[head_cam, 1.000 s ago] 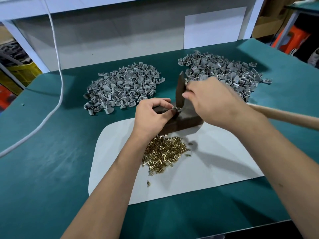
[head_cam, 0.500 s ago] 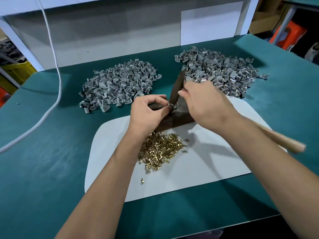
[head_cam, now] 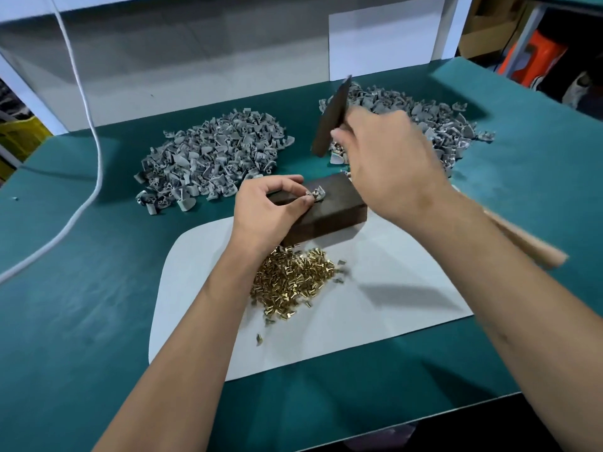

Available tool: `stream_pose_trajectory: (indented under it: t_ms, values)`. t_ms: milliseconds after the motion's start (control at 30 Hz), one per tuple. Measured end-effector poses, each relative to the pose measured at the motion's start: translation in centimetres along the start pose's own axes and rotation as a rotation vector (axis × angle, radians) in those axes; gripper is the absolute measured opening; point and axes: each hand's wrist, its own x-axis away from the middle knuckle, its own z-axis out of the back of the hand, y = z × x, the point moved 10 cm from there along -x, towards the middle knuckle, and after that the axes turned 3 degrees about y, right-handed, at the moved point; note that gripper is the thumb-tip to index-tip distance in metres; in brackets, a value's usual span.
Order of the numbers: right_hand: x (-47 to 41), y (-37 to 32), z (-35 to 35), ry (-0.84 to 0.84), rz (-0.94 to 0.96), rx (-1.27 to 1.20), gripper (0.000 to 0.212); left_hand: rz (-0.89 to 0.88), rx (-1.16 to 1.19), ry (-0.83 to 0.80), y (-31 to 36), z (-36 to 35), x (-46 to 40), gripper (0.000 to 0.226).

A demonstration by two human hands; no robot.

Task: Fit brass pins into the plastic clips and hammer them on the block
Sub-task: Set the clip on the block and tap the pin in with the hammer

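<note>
Both blurred: right hand (head_cam: 388, 161), hammer (head_cam: 331, 117).

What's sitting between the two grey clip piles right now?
In the head view, bare green table lies between the left clip pile and the right clip pile. The raised hammer head, gripped by the right hand, crosses above that gap.

Both my forearms are bare from the wrist to the bottom edge of the view; no sleeve, cuff or glove covers them. My left hand (head_cam: 267, 210) carries no ring, watch or band, and its short nails show at the thumb and forefinger. My right hand (head_cam: 391, 164) is likewise bare but blurred, so its finger detail cannot be read. A faint crease crosses each wrist just behind the hand.
</note>
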Motion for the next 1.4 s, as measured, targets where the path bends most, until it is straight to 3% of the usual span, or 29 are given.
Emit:
stream_pose_trajectory:
  t_ms: [133,300,400,600,767,900,1033,1200,1400]
  values:
    - [0.8,-0.4,-3.0,-0.251,0.028,0.037,0.022,-0.015,0.008,-0.002,0.3,-0.1,0.1,0.009]
    - [-0.3,-0.7,-0.4,-0.028,0.066,0.048,0.027,-0.006,0.005,0.008,0.0,0.1,0.0,0.013]
    - [0.8,-1.4,-3.3,-0.223,0.077,0.057,0.026,-0.017,0.008,0.002,0.0,0.0,0.1,0.013]
    - [0.2,0.6,-2.1,-0.219,-0.005,-0.048,0.025,-0.033,-0.021,0.002,0.0,0.0,0.0,0.011]
    - [0.7,5.4,-1.4,-0.282,-0.129,-0.222,0.012,-0.013,0.025,-0.016,0.0,-0.4,0.1,0.023]
    - [2.1,7.4,-2.8,-0.458,-0.095,-0.065,0.008,0.015,0.068,-0.028,-0.1,-0.5,0.2,0.033]
    - [3.7,8.0,-5.0,-0.585,-0.07,0.044,0.016,0.025,0.08,-0.048,-0.1,-0.7,0.2,0.026]
    - [3.0,7.7,-5.3,-0.583,-0.121,0.021,0.02,0.0,0.078,-0.059,0.2,-0.7,0.3,0.022]
    - [0.9,2.2,-4.1,-0.332,0.043,-0.172,0.01,-0.025,0.052,-0.071,0.5,-0.9,0.4,0.016]
